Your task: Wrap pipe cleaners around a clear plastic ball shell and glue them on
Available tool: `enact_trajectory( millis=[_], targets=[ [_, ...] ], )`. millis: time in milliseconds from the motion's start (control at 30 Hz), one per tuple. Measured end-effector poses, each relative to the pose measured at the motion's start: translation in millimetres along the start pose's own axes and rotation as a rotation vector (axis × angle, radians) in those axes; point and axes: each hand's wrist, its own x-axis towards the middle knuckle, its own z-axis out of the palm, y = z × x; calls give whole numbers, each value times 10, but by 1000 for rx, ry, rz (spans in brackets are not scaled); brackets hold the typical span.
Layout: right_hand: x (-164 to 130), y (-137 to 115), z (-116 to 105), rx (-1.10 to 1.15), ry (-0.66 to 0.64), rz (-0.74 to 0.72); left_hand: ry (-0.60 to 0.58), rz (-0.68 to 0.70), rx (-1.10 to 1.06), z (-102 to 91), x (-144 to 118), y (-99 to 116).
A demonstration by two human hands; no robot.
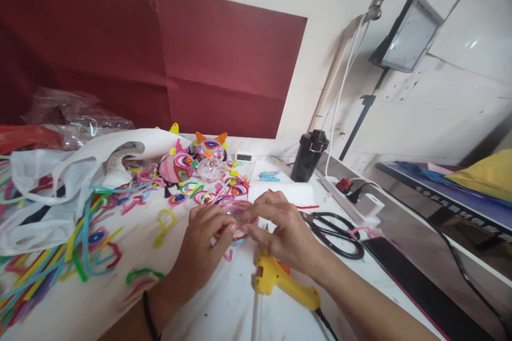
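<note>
- Two hands meet over the white bench: the left hand and the right hand both pinch a small clear round piece wrapped in pink pipe cleaner, which sits between their fingertips, just above the bench top.
- Just below the right hand lies a yellow glue gun, its nozzle pointing up toward the fingers, its cord running off toward the wrist side.
- Right of the right hand, near the wrist, black scissors lie flat; beyond them a white power strip with a red switch, and a dark phone along the bench edge.
- Beyond the right hand stands a black capped bottle, upright.
- Beyond both hands, close to the fingertips, coiled pipe-cleaner shapes are scattered; farther back stand two finished colourful figures and a clear ball.
- Left of the left hand, loose pipe cleaners in many colours spread over the bench.
- Farther left a white plastic bag lies slumped and open; what it holds cannot be made out. Behind it is a crumpled clear bag with dark contents, unclear.
</note>
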Motion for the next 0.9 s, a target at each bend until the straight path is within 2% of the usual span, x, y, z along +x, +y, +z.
enact_trajectory(
  millis=[233,333,600,900],
  targets=[
    [44,-80,-85,-222,-108,-169,-20,11,-1,10,1,9],
    [57,-91,-88,-253,-128,-204,-37,0,-3,24,-3,2],
    [58,-29,-82,-162,-132,-170,-110,-12,-24,28,-34,-16],
    [67,4,-84,12,-200,-30,-169,-1,-71,34,-28,-7]
  ],
)
